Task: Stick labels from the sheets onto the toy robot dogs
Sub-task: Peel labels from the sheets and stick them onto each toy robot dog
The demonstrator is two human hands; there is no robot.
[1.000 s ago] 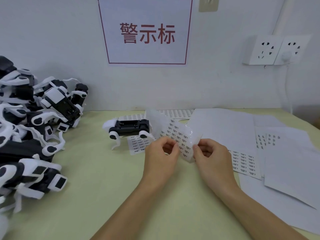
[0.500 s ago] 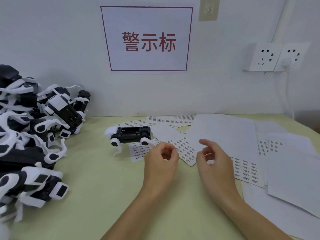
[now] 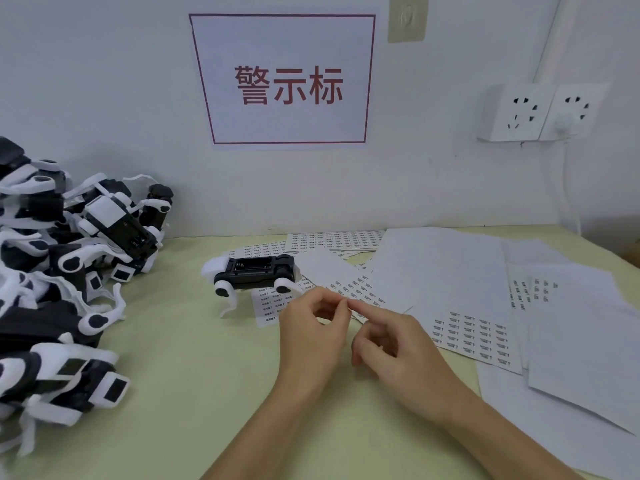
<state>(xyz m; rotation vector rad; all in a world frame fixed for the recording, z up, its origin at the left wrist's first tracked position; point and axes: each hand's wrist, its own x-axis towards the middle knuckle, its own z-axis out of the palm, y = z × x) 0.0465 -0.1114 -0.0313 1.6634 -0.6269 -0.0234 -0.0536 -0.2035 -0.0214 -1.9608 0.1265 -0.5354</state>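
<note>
Pale yellow-green bench (image 3: pixel 180 375) set against a white wall (image 3: pixel 104 98). On the wall: a white sign (image 3: pixel 287 79) with red border and three red characters, a beige plate (image 3: pixel 407 17) above it to the right, and a double socket block (image 3: pixel 540 110) with a white plug and cord in its right half.

No containers in view; things lie loose on the bench. Left edge: a heap of black-and-white toy robot dogs (image 3: pixel 52 282), tumbled together, legs tangled. One single toy dog (image 3: pixel 254 273) lies apart from the heap near bench centre, on its back, black underside up, resting partly on a label sheet (image 3: pixel 273 306).

Right half of the bench: overlapping white sheets (image 3: pixel 440 268), some blank side up, some showing rows of small printed labels (image 3: pixel 478 336). More label rows at the back by the wall (image 3: pixel 336 237).

Left hand (image 3: pixel 311 336) hovers just in front of the single dog, thumb and forefinger closed together in a pinch; whether a label sits between them is too small to tell. Right hand (image 3: pixel 398 344) beside it, forefinger stretched to touch the left fingertips, other fingers loosely curled.
</note>
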